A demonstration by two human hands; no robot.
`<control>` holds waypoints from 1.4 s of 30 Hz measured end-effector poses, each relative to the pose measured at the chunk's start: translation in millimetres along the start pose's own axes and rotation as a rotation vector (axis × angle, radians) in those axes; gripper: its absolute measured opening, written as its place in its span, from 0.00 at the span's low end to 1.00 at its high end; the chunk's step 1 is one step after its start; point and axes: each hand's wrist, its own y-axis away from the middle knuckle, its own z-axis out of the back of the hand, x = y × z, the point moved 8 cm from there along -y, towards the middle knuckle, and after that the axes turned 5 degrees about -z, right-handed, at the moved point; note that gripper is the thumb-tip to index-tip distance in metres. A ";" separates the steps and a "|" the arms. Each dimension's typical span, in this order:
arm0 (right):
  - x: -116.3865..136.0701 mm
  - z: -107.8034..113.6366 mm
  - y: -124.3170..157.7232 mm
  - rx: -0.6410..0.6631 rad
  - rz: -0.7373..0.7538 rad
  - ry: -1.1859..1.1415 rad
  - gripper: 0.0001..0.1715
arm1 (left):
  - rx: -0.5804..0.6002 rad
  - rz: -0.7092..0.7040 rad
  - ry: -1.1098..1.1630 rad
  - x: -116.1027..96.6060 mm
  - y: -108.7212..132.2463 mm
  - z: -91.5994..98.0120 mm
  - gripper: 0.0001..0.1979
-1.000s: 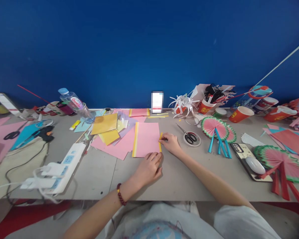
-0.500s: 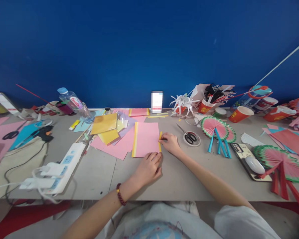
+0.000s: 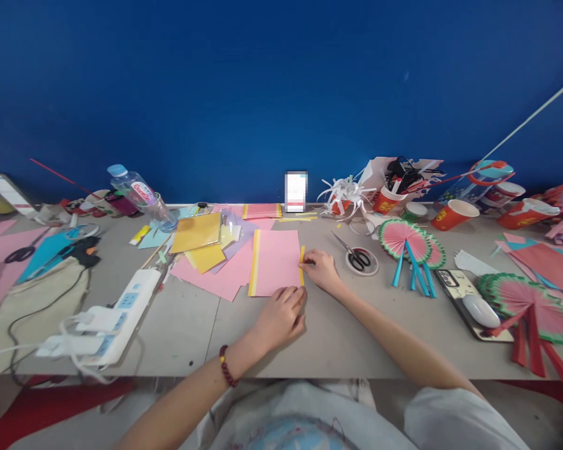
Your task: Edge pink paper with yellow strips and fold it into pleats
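A pink sheet of paper (image 3: pixel 276 262) lies on the table, with yellow and pale strips down its left edge. Along its right edge runs a thin yellow paper strip (image 3: pixel 302 255), partly covered by my fingers. My right hand (image 3: pixel 323 271) is closed in a pinch on that strip, about midway along it. My left hand (image 3: pixel 279 317) rests with its fingers laid over the lower right corner of the sheet and the strip's near end. Black-handled scissors (image 3: pixel 356 255) lie on a roll of tape (image 3: pixel 374 269), to the right of my right hand.
Pink and yellow papers (image 3: pixel 206 257) overlap left of the sheet. A white power strip (image 3: pixel 130 306) and a plastic bottle (image 3: pixel 141 195) stand further left. On the right are folded paper fans (image 3: pixel 403 240), a phone (image 3: pixel 450 289), a mouse (image 3: pixel 479 310) and paper cups (image 3: pixel 454 215).
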 end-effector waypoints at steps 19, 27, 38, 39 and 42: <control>2.8 -1.7 0.3 0.035 0.032 0.060 0.01 | 0.013 0.018 0.000 10.7 -14.0 5.5 0.12; 0.7 -2.6 -0.2 0.031 0.033 0.047 0.01 | -0.003 -0.144 -0.152 3.1 -1.1 -4.8 0.22; 1.3 -1.9 1.3 0.017 0.045 0.046 0.01 | -0.095 -0.103 -0.026 10.5 -11.4 19.8 0.17; 1.8 -1.3 1.7 0.012 0.045 0.046 0.01 | -0.121 -0.067 0.006 16.9 -15.0 21.8 0.15; 2.7 -0.6 2.6 0.013 0.045 0.044 0.02 | -0.253 0.038 0.130 35.8 -21.0 29.2 0.13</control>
